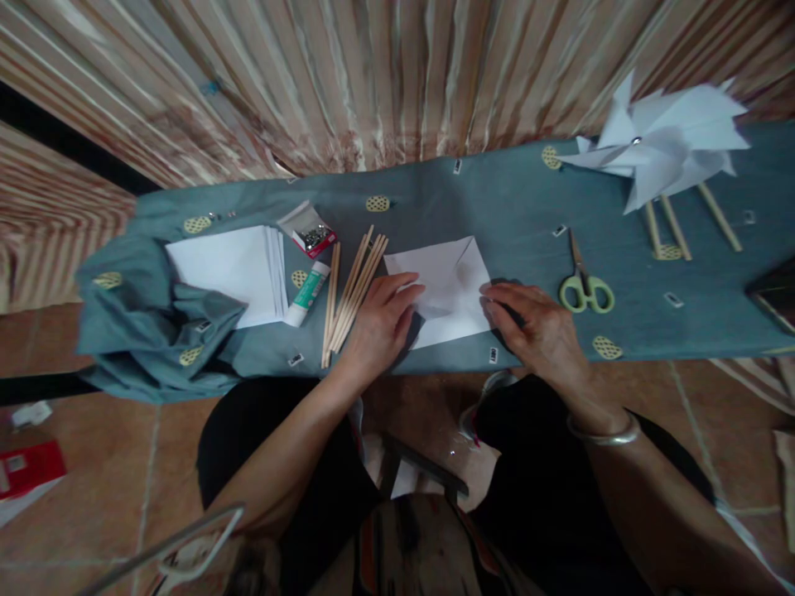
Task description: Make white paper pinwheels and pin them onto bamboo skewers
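A white sheet of paper (463,310) lies in front of me near the table's front edge, with a folded flap and crease lines on it. My left hand (386,319) rests over its left side, fingers stretched out and touching the paper. At the right edge of the sheet, my right hand (537,323) has its thumb and forefinger closed on the paper's border. Several thin wooden sticks (357,290) lie just left of my left hand. Green-handled scissors (584,285) lie beyond my right hand, blades pointing away.
A glue stick (309,294), an opened packet of small metal pieces (309,229) and a stack of white paper (227,269) lie on the left. White paper pinwheels (674,145) with wooden sticks lie at the far right. Bunched tablecloth (149,331) covers the left end.
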Tool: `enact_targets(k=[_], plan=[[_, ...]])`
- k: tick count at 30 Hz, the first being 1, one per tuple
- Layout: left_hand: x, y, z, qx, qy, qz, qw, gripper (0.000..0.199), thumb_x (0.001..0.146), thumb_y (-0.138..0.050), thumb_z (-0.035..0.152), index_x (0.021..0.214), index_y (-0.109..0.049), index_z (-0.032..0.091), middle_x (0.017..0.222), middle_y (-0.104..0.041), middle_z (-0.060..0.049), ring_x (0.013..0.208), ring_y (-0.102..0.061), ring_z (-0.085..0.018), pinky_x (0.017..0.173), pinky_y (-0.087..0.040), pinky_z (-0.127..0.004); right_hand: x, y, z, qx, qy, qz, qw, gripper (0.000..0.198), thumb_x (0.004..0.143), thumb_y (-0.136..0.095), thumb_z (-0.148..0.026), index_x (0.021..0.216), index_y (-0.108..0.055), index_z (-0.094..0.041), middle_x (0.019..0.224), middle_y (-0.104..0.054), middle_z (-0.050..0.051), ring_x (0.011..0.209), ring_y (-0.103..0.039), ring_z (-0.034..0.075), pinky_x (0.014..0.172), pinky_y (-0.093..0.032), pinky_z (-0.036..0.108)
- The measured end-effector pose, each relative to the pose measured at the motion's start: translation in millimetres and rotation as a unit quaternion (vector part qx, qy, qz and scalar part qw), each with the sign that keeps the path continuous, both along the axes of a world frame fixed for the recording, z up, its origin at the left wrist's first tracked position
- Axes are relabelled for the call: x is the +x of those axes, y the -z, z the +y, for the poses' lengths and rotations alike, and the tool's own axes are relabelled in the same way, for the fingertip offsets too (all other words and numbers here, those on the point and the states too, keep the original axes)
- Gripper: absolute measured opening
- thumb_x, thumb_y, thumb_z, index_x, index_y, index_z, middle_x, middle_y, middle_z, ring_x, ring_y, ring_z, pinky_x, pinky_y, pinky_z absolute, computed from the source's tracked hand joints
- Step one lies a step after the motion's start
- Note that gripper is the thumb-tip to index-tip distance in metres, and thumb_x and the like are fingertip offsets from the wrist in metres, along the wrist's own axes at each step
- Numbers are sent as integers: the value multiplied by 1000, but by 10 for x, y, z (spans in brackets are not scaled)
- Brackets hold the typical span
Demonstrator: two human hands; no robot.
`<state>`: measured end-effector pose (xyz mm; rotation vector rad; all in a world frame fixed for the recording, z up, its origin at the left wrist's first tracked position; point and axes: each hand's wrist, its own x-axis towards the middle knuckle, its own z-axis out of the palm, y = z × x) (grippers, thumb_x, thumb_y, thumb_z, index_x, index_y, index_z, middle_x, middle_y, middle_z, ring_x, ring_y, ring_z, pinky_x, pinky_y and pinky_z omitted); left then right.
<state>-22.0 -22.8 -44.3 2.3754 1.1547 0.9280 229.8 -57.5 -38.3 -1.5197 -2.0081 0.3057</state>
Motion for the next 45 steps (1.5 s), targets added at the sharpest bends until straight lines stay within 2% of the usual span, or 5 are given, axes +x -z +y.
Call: enact_targets(k=[6, 14, 29, 38, 45], plan=[[-31, 1, 21, -51, -11, 12, 999, 31, 94, -54, 18, 124, -62, 18, 121, -68, -10, 113, -61, -24, 98, -51, -43, -7, 3, 5, 1, 1, 1, 1000, 25, 96, -54, -29, 108, -74, -19, 109, -76, 10, 104, -70, 27, 96, -56, 46], [39, 52, 117, -78, -21, -7, 997, 18, 93, -57, 24, 100, -73, 19, 92, -71, -7, 100, -60, -23, 92, -49, -42, -79, -10, -14, 3, -3, 7, 1000, 27, 97, -52, -29, 109, -74, -18, 118, -73, 12, 112, -67, 27, 101, -52, 49], [119, 95, 174, -109, -58, 28, 992, 23, 90, -57, 20, 109, -69, 17, 96, -72, -7, 98, -59, -23, 90, -48, -39, -220, -15, -32, -9, -18, -10, 1000, 29, 98, -49, -27, 113, -71, -17, 130, -66, 14, 120, -62, 30, 104, -51, 52], [126, 80, 184, -120, -57, 17, 991, 22, 88, -60, 18, 108, -70, 16, 92, -71, -6, 97, -60, -22, 89, -49, -39, -319, 31, -22, -23, -18, 8, 1000, 35, 96, -48, -25, 127, -62, -34, 145, -54, 3, 132, -52, 29, 110, -46, 53], [134, 64, 185, -122, -57, 23, 991, 22, 88, -58, 18, 107, -70, 17, 93, -71, -7, 98, -60, -23, 89, -49, -41, -394, 50, 20, -20, -37, -28, 999, 43, 95, -43, -15, 131, -60, -32, 152, -46, 5, 142, -40, 32, 112, -42, 57]])
